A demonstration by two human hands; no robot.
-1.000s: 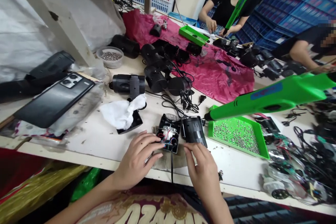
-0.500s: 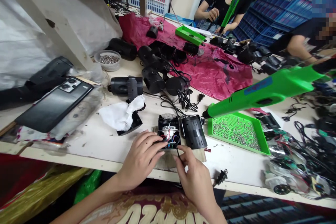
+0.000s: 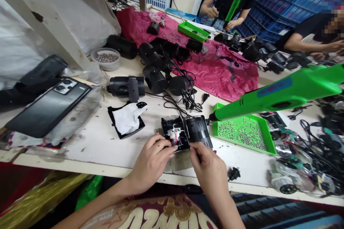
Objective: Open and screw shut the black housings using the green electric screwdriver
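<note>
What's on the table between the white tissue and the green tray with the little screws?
In the head view, the open black device and the black cylinder housing beside it lie between the tissue and the green tray.

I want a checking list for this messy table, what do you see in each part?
Surface: white worktable, scuffed.
Job's things: open black housing showing wires, black cylinder beside it.
Clutter: phone, white cloth, green screw tray, bowl of screws.
Grippers: left hand and right hand touch the housing.
Cables: black leads mid-table, plug at the edge.
Surroundings: green screwdriver hanging, other people working, blue crates.
</note>
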